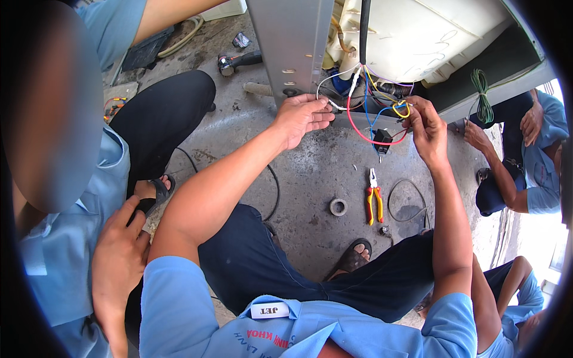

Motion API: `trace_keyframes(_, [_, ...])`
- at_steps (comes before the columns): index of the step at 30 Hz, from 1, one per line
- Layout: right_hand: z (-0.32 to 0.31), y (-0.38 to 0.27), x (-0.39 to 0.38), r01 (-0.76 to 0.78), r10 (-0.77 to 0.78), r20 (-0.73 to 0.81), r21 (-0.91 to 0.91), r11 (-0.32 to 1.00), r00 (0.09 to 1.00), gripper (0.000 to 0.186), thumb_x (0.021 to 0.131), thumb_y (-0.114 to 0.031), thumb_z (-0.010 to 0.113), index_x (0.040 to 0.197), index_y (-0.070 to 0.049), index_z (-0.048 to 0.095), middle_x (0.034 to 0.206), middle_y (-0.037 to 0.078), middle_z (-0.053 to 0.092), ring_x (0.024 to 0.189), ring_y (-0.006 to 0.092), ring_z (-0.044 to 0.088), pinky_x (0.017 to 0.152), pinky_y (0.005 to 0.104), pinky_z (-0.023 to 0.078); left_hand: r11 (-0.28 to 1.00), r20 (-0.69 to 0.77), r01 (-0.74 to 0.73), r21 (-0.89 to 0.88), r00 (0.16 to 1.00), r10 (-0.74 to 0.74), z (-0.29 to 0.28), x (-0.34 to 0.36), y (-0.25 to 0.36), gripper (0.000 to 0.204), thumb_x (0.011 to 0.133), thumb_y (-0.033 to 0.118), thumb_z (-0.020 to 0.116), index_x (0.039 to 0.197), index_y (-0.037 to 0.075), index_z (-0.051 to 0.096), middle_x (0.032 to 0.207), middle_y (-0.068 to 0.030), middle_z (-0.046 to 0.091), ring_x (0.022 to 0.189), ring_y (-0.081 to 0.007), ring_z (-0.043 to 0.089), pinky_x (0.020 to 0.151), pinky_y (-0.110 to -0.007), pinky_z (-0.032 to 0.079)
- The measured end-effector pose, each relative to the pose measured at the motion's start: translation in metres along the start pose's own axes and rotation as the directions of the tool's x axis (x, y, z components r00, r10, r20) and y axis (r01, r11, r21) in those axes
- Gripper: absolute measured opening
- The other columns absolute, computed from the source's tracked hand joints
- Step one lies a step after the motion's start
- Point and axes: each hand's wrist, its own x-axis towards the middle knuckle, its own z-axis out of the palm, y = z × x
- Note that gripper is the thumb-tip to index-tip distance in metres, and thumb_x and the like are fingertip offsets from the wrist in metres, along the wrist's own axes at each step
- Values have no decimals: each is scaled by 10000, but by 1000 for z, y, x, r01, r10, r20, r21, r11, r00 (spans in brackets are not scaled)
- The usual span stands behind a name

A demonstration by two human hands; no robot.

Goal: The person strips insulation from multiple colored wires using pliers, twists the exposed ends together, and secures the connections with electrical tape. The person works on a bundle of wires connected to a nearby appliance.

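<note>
My left hand (300, 119) is at the lower edge of an opened appliance with a grey metal cabinet (292, 42). Its thumb and forefinger pinch a thin white wire (319, 82), the other fingers loosely curled. To the right, my right hand (427, 126) pinches a bunch of coloured wires; a red wire (365, 138) loops down to it, and a yellow wire (401, 111) curls at the fingertips. These wires hang from a black sheathed cable (364, 30). Between my hands, a small black box (382, 141) dangles on blue wires.
On the concrete floor lie red-and-yellow pliers (374, 200), a grey ring (338, 207) and a thin cable loop (409, 200). A power tool (239, 61) lies left of the cabinet. Green coiled wire (482, 98) hangs at the right. People in blue shirts sit close on both sides.
</note>
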Motion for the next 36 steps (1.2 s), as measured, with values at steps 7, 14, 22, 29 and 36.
trace_keyframes(7, [0,1,0,6,-6,-1,-12,1000,1000,183,1015,-49,539,1178,-2,609,900,35,668,700,79,582,625,218,480,1000,42,13,-6,999,-13,-2,-2,3,361,961,261,619,1196,-12,595,1104,-123,666,1026,-243,674,883,-368,555])
trace_keyframes(14, [2,-2,1,13,-12,-41,14,1000,999,176,985,-56,576,1149,-28,635,810,44,660,648,96,627,601,259,512,1000,33,17,12,999,-17,-1,-4,4,369,950,268,628,1188,-14,608,1131,-120,655,1039,-242,668,888,-359,550])
trace_keyframes(22, [2,0,1,20,-20,-45,11,1000,999,178,985,-60,579,1151,-26,635,817,43,664,648,95,631,600,255,516,1000,39,19,11,999,-19,0,-6,5,374,930,273,642,1174,-9,621,1142,-103,643,1048,-238,650,885,-359,540])
trace_keyframes(29, [1,-1,0,16,-16,-42,13,1000,999,184,984,-62,583,1156,-30,638,801,37,657,654,92,629,602,253,516,999,80,29,-19,996,-27,-1,-5,6,367,932,299,638,1189,37,638,1122,-81,621,1055,-219,615,890,-373,528])
trace_keyframes(36, [1,-2,0,1,0,-39,12,1000,999,188,984,-67,582,1161,-40,639,797,34,658,656,90,628,607,255,519,1000,33,19,21,999,-20,-1,-5,2,391,953,330,644,1242,66,635,1100,-52,601,1022,-191,610,864,-360,537])
